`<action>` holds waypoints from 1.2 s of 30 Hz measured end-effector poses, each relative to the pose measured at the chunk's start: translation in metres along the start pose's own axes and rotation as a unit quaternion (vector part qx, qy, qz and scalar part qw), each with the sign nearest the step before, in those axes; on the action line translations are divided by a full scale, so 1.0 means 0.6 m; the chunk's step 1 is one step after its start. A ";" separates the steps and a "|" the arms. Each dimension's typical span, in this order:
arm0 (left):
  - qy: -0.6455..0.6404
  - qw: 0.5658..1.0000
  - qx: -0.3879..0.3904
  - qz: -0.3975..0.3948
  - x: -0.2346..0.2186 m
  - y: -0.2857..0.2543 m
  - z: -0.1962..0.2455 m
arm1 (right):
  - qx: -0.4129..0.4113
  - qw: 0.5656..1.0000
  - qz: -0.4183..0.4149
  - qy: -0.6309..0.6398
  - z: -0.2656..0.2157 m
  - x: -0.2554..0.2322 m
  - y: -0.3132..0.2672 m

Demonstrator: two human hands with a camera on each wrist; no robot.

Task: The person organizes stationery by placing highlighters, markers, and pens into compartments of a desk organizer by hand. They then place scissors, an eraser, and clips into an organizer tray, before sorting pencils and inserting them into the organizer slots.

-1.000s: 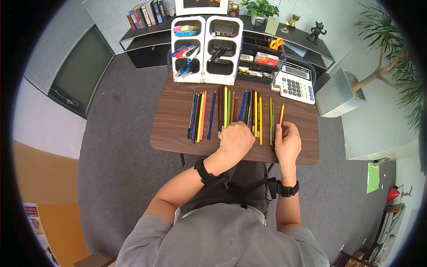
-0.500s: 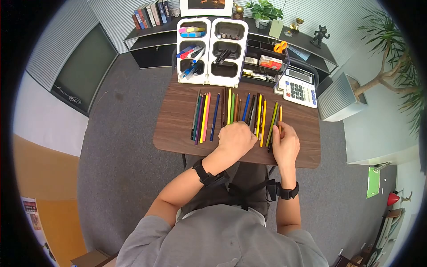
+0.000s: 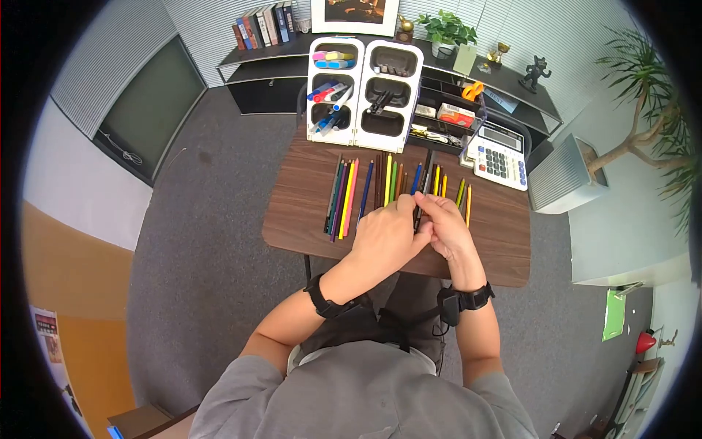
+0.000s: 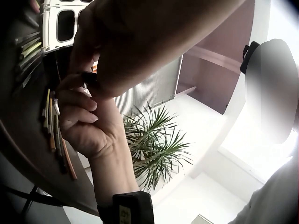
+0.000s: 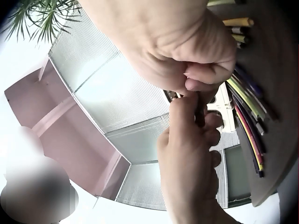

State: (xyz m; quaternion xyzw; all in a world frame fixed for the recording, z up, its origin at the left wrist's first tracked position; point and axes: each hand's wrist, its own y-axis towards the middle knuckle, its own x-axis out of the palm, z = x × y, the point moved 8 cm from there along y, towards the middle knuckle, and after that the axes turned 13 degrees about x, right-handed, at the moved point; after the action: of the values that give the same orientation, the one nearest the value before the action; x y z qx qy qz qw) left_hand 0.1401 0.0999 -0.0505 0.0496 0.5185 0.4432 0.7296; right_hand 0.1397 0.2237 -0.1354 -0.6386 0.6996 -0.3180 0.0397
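Both hands meet over the front middle of the desk. My left hand [image 3: 387, 235] pinches a dark pencil [image 5: 200, 114] between thumb and fingers. My right hand [image 3: 449, 228] has its fingertips on the same pencil, the last fingers curled in toward the palm. In the left wrist view the pencil's black end [image 4: 88, 78] shows between the hands; most of its length is hidden. Around them colored pencils lie side by side: a pink pencil [image 3: 352, 192] in the left group, a navy pencil [image 3: 367, 189] apart, and a yellow pencil [image 3: 469, 206] on the right.
Behind the pencils stands a white organizer [image 3: 358, 88] with markers in its compartments. Beside it are a black tray holder [image 3: 439, 137] with orange scissors [image 3: 472, 91] and a calculator [image 3: 500, 162]. The brown desk [image 3: 292, 212] has a rounded front edge.
My right hand has left the green and yellow pencils at the right and come left to meet my left hand at the dark pencil. Some right-hand pencils have shifted; the head view has tilted slightly.
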 end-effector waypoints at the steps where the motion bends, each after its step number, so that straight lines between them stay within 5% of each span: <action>1: -0.015 0.999 0.038 0.021 -0.013 0.000 0.008 | -0.005 1.000 0.004 -0.001 -0.009 0.006 0.003; 6: 0.129 0.971 0.185 0.076 -0.060 -0.004 0.011 | 0.010 0.999 -0.034 0.029 -0.067 0.049 0.017; 10: 0.187 0.948 0.231 0.118 -0.097 0.016 0.001 | 0.004 0.998 -0.068 0.018 -0.105 0.084 0.043; 24: 0.212 0.924 0.240 0.210 -0.105 0.066 -0.051 | -0.021 0.996 -0.081 -0.016 -0.165 0.099 0.113; 36: 0.209 0.944 0.188 0.173 -0.083 0.109 -0.100 | -0.003 0.998 -0.049 -0.024 -0.155 0.095 0.145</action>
State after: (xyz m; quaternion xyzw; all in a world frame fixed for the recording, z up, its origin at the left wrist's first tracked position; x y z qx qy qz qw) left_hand 0.0496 0.0817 -0.0076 0.1814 0.7168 0.4574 0.4942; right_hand 0.0111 0.2061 -0.0848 -0.6801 0.6670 -0.3016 0.0388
